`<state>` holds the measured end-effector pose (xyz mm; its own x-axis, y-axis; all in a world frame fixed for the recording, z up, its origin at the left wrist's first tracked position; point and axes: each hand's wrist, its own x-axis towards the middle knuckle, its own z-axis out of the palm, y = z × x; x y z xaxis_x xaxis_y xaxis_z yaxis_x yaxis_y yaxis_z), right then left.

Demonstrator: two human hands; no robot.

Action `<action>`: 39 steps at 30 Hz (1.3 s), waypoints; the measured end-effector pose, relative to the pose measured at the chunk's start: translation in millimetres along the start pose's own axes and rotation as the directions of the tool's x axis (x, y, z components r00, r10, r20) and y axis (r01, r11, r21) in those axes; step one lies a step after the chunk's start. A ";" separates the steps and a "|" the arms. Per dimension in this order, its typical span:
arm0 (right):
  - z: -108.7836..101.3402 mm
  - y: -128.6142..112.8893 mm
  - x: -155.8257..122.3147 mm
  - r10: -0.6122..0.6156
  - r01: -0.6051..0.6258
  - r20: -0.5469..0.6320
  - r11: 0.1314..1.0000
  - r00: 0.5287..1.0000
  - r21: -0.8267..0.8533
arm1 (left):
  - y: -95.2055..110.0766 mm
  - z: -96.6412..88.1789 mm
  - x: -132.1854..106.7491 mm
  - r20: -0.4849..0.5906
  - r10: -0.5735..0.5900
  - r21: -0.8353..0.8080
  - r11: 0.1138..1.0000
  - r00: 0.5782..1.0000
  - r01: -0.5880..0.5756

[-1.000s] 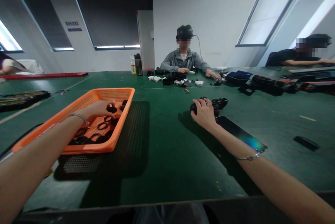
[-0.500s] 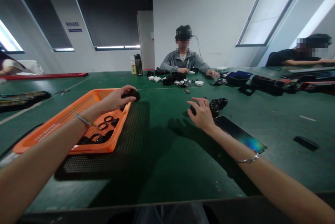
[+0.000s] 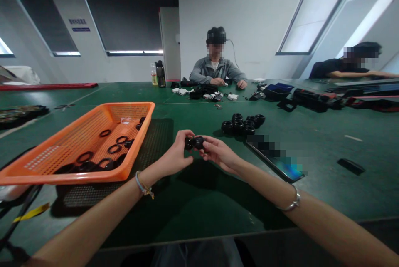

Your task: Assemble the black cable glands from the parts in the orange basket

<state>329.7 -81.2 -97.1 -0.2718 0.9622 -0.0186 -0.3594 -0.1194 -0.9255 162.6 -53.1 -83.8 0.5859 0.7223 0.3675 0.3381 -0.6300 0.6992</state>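
My left hand and my right hand meet over the green table, both closed on a small black round part held between the fingertips. To the left stands an orange mesh basket with several black rings and black parts lying in it. Behind my right hand sits a cluster of black round parts on the table. A phone lies flat just right of my right wrist.
A person in a grey jacket sits across the table with small white and black parts before them. Another person leans at the far right. Dark tools and trays lie at the right, a small black piece nearby, a bottle at the back.
My left hand lifted a black part out of the basket and carried it to the table's middle. My right hand left the cluster of parts and came in to grip the same piece.
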 end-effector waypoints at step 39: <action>-13.7 7.6 3.1 -0.300 0.239 0.019 0.721 0.954 -0.650 | -22.0 11.4 -3.9 0.048 -0.435 -0.405 0.815 0.899 0.415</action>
<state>338.3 -75.8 -109.3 -0.1683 0.9489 0.2668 0.2561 0.3035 -0.9178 161.3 -45.3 -107.7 0.4149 0.9099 -0.0028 0.2206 -0.0976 0.9705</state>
